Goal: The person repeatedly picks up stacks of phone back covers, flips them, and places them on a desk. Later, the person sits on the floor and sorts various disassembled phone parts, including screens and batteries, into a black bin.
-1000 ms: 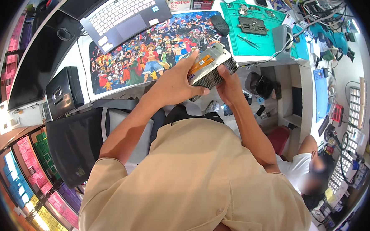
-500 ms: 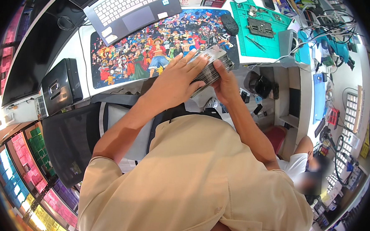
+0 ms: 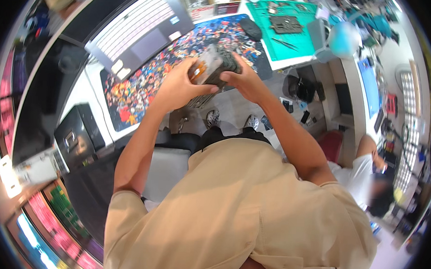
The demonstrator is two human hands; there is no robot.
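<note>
The shirt [image 3: 250, 209] was plain tan. The desk mat [image 3: 180, 64] carried a crowded cartoon print in red, blue and yellow. The cutting mat [image 3: 279, 40] was green, the laptop [image 3: 138, 33] silver-grey. The blurred device [image 3: 211, 68] looked dark grey with an orange patch. The shoes [image 3: 214, 117] were black-and-white patterned.

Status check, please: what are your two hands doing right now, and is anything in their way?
Left hand and right hand both grip a small flat device, blurred. Held above the colourful desk mat. Nothing between the hands.
</note>
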